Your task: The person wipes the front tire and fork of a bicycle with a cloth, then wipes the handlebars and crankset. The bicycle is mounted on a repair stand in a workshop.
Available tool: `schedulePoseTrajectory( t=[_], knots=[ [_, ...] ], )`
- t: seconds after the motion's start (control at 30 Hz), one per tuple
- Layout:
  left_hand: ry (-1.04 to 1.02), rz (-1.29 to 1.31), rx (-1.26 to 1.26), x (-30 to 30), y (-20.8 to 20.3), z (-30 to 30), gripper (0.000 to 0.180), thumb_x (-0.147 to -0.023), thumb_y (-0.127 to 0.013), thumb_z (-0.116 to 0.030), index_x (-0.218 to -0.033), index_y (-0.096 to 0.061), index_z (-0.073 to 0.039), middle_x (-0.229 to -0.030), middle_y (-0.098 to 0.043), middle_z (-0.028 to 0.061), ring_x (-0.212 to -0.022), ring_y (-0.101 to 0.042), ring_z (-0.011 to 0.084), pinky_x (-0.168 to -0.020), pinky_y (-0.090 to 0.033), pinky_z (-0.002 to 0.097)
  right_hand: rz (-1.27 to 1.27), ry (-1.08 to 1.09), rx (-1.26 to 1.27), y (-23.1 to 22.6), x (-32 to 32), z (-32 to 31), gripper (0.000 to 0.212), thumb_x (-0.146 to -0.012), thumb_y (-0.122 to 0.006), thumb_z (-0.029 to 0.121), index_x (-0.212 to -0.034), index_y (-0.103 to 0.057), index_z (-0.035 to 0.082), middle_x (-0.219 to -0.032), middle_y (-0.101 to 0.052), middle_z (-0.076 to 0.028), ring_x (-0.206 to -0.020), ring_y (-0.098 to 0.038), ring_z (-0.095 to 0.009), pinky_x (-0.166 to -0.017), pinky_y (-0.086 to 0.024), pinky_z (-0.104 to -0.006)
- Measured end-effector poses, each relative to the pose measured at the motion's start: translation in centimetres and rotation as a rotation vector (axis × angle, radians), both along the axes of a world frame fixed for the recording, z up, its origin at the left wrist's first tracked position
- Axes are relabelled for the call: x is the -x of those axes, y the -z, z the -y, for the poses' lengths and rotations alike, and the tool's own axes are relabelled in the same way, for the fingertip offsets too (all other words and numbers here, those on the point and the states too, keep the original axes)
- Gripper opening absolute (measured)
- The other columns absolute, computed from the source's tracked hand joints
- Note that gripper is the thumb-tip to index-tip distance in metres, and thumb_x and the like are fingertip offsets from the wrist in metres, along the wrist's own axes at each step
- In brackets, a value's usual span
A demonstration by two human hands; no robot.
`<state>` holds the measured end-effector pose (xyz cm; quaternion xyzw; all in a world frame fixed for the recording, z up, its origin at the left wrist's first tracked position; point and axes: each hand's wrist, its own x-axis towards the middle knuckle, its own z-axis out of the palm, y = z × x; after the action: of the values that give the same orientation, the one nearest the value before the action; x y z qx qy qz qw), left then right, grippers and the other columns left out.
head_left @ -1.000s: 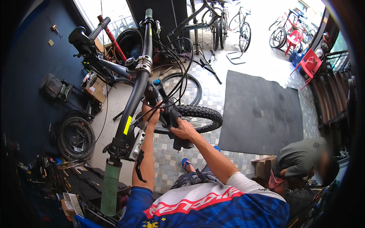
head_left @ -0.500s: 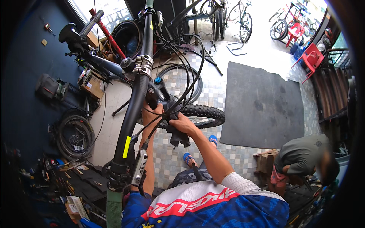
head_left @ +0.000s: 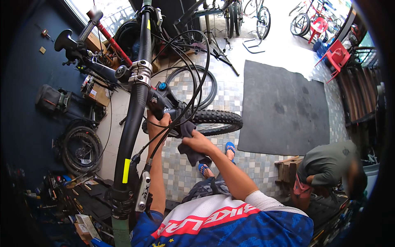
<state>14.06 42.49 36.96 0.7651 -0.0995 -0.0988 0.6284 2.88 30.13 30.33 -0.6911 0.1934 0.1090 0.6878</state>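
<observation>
Head view: our left hand [head_left: 158, 121] curls round bicycle fork [head_left: 171, 112], partly behind cables, right of black handlebar [head_left: 133, 119]; our right hand [head_left: 199, 143] clutches dark cloth [head_left: 190, 154] just beside fork, above patchwork-tiled floor [head_left: 173, 185]. Knobby-tyred front wheel [head_left: 222, 119] reaches out past both hands. We see black mat [head_left: 284, 111] flat on floor, red chair [head_left: 337, 59] past its far corner, co-worker [head_left: 325, 173] bent over at lower right, dark blue wall [head_left: 24, 82] at left, bicycles [head_left: 238, 18] near bright entrance.
</observation>
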Motion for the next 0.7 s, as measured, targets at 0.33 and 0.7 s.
schedulePoseTrajectory(
  t=[0.33, 0.7],
  knots=[
    [0.109, -0.036, -0.009, -0.4, -0.6, -1.1, 0.04, -0.091, -0.067, -0.009, -0.125, -0.048, -0.001, -0.084, -0.06, 0.0073, -0.063, -0.063, 0.0162, -0.058, -0.055, 0.0308, 0.035, -0.237, 0.857, 0.8, -2.8, 1.0, 0.032, -0.083, -0.063, 0.026, -0.108, -0.066, 0.007, -0.085, -0.071, -0.024, -0.081, -0.07, -0.045, -0.073, -0.057, -0.0543],
    [0.164, -0.044, 0.033, -1.7, 0.2, -1.1, 0.037, -0.09, -0.068, -0.008, -0.121, -0.05, -0.001, -0.082, -0.059, 0.0062, -0.063, -0.063, 0.0173, -0.058, -0.055, 0.0315, -0.069, -0.223, 0.731, 0.3, -0.8, 0.1, 0.037, -0.081, -0.064, 0.028, -0.111, -0.067, 0.006, -0.095, -0.072, -0.027, -0.094, -0.069, -0.046, -0.081, -0.056, -0.0538]
  ],
)
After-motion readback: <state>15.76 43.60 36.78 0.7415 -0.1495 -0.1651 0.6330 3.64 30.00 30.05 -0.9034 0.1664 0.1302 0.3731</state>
